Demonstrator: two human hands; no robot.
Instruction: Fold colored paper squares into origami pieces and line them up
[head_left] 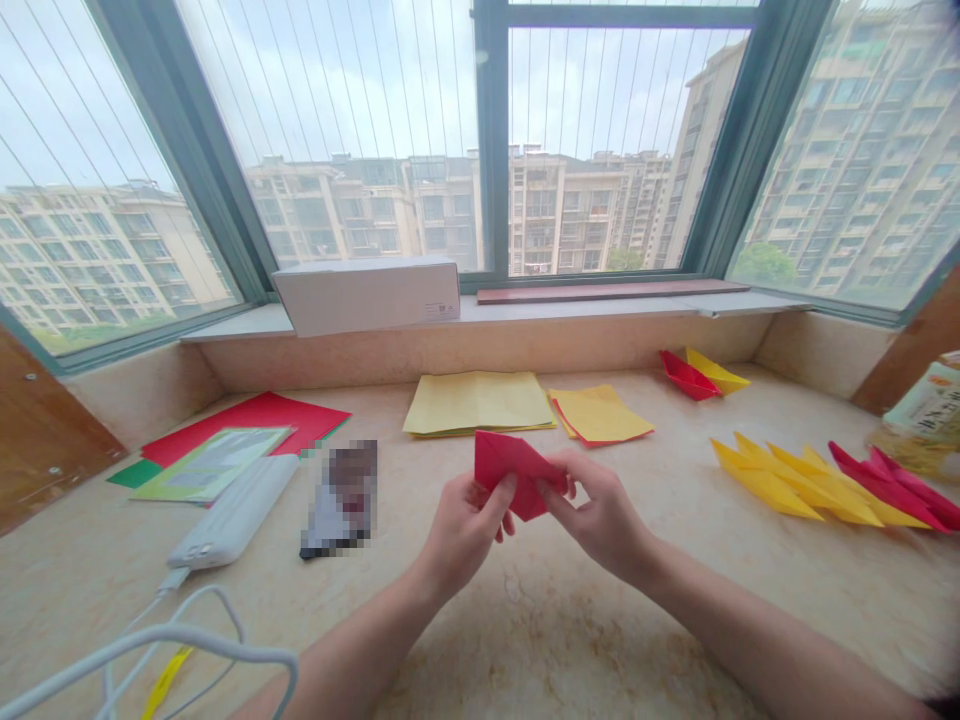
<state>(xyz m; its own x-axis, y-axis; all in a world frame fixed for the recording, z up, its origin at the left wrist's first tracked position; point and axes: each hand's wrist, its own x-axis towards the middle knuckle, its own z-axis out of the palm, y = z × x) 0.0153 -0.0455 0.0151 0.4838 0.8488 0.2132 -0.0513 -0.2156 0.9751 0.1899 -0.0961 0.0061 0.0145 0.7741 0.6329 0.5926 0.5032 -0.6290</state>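
Note:
A folded piece of red paper [525,462] is held up above the stone counter between both hands. My left hand [472,515] grips its left side, thumb on the near face and fingers behind. On the right edge, my right hand [596,500] pinches the paper between thumb and fingers. The fingertips behind the paper are partly hidden. Just beyond the hands lie a stack of pale yellow paper [480,402] and a smaller pile of orange-yellow and red sheets [602,412].
Yellow folded paper boats [795,480] and dark red ones [892,485] sit at right; a red boat [686,375] and a yellow boat [716,372] stand farther back. At left are red sheets [300,420], a white power bank [232,510], cables [210,640] and a pixelated item [343,500]. A white box [367,295] rests on the sill.

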